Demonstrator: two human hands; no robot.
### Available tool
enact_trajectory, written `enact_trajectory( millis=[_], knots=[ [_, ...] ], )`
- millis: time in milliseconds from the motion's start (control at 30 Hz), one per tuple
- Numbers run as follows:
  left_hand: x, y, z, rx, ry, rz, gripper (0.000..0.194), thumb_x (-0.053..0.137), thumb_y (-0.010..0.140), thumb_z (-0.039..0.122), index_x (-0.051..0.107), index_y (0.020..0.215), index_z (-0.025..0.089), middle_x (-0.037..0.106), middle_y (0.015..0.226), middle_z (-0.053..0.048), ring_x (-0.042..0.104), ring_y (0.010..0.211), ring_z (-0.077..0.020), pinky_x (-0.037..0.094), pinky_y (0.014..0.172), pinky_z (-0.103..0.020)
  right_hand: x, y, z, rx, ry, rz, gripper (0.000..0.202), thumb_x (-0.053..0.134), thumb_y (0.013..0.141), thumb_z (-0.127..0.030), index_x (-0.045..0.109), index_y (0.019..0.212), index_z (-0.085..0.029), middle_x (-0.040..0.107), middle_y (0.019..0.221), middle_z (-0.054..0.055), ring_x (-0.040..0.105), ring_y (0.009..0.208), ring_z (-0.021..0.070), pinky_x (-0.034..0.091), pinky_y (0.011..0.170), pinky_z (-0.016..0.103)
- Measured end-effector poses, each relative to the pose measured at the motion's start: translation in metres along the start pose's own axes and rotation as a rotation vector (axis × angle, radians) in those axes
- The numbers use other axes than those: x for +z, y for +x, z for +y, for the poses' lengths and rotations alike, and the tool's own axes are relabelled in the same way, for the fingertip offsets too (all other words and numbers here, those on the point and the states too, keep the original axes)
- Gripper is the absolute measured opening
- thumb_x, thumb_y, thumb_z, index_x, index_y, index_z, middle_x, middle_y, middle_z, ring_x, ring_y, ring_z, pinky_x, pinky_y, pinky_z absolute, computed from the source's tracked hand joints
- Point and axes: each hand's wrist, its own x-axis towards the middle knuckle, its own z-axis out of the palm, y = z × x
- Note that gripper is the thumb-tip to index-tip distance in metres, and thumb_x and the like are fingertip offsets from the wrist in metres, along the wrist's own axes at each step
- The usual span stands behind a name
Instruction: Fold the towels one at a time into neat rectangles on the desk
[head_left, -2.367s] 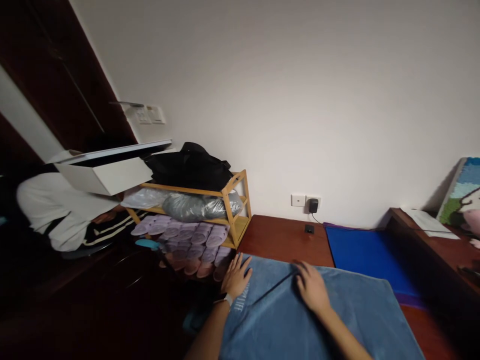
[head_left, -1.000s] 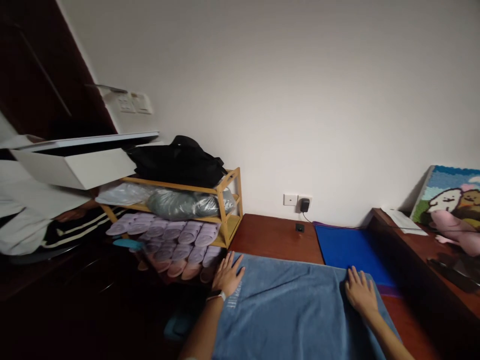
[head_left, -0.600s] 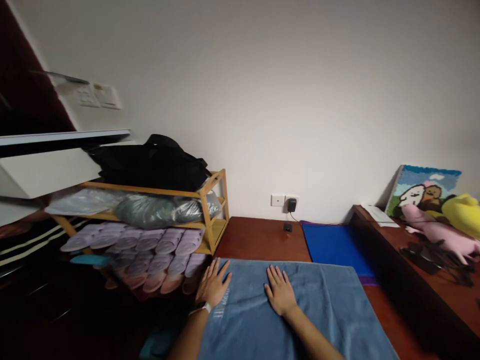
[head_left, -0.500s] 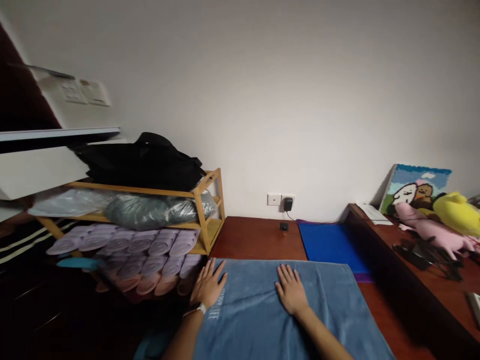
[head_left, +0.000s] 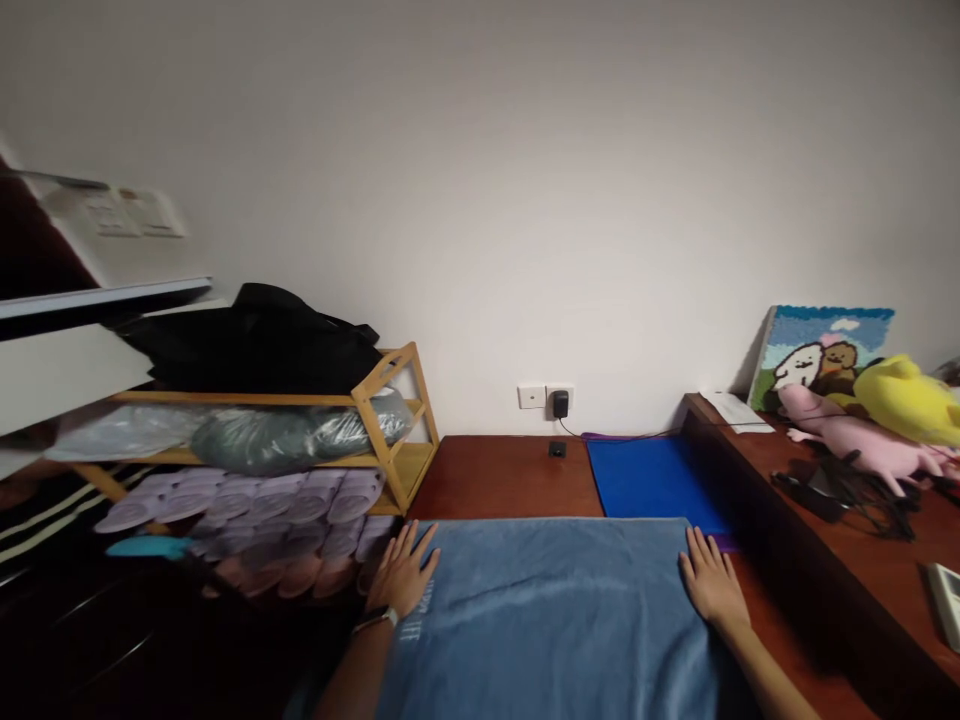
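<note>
A blue towel with pale lettering near its left edge lies spread over the reddish-brown wooden surface. Faint wrinkles run across its middle. My left hand rests flat on the towel's far left corner, fingers apart, a watch on the wrist. At the far right corner, my right hand lies flat with its fingers stretched forward. Neither hand grips the cloth. The towel's near edge is out of view.
A wooden rack at left bears a black bag, plastic-wrapped bundles and several lilac slippers. Behind the towel lies a blue mat. A raised ledge at right holds a pink plush toy, a yellow plush and a picture.
My right hand has slid from the towel's middle to its far right corner. My left hand stays at the left corner. The view has shifted slightly.
</note>
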Motion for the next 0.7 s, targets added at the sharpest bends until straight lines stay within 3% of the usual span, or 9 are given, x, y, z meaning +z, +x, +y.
enact_trajectory(
  millis=[133,233,433,567,633,700],
  knots=[
    [-0.013,-0.009,0.008,-0.039,0.016,0.006,0.053,0.041,0.099,0.039,0.052,0.149,0.025,0.045,0.161,-0.011,0.037,0.150,-0.0312,0.027,0.124,-0.053,-0.001,-0.004,-0.001,-0.010,0.002,0.009,0.078,0.006,0.096,-0.053,0.020,0.163,-0.016,0.020,0.170,0.003,0.014,0.157,0.0264,0.015,0.126,0.047],
    [-0.021,-0.023,0.009,-0.089,0.005,-0.026,0.052,0.036,0.101,0.036,0.055,0.147,0.019,0.049,0.158,-0.015,0.045,0.145,-0.0316,0.034,0.120,-0.052,0.001,-0.007,0.000,-0.005,0.006,0.015,0.080,0.005,0.095,-0.054,0.020,0.163,-0.015,0.020,0.170,0.002,0.015,0.157,0.0279,0.017,0.125,0.048],
    [-0.023,-0.044,0.001,-0.093,-0.012,-0.037,0.052,0.040,0.101,0.041,0.050,0.150,0.026,0.046,0.161,-0.009,0.042,0.148,-0.0261,0.036,0.120,-0.046,0.009,-0.009,0.003,-0.014,-0.030,0.046,0.082,0.009,0.091,-0.054,0.028,0.161,-0.014,0.025,0.169,0.004,0.018,0.156,0.0286,0.018,0.125,0.049],
    [-0.022,-0.046,0.003,-0.107,-0.025,-0.003,0.054,0.042,0.100,0.039,0.047,0.152,0.027,0.042,0.163,-0.010,0.040,0.149,-0.0276,0.033,0.121,-0.051,0.011,-0.003,0.010,-0.081,-0.113,0.042,0.078,0.021,0.088,-0.049,0.047,0.153,-0.015,0.035,0.165,0.008,0.022,0.155,0.0300,0.015,0.124,0.053],
    [-0.022,-0.046,0.005,-0.095,-0.028,0.016,0.054,0.043,0.099,0.039,0.048,0.151,0.025,0.043,0.162,-0.011,0.040,0.149,-0.0287,0.033,0.121,-0.050,0.004,0.002,0.000,-0.077,-0.173,0.070,0.072,0.030,0.084,-0.046,0.058,0.144,-0.017,0.042,0.161,0.012,0.023,0.154,0.0344,0.011,0.124,0.060],
    [-0.021,-0.046,0.006,-0.079,-0.028,0.031,0.056,0.046,0.097,0.039,0.050,0.150,0.023,0.047,0.160,-0.014,0.041,0.148,-0.0311,0.032,0.121,-0.051,-0.012,0.004,-0.033,-0.058,-0.216,0.123,0.068,0.037,0.081,-0.042,0.062,0.138,-0.014,0.044,0.158,0.018,0.025,0.153,0.0393,0.007,0.122,0.064]
  ],
)
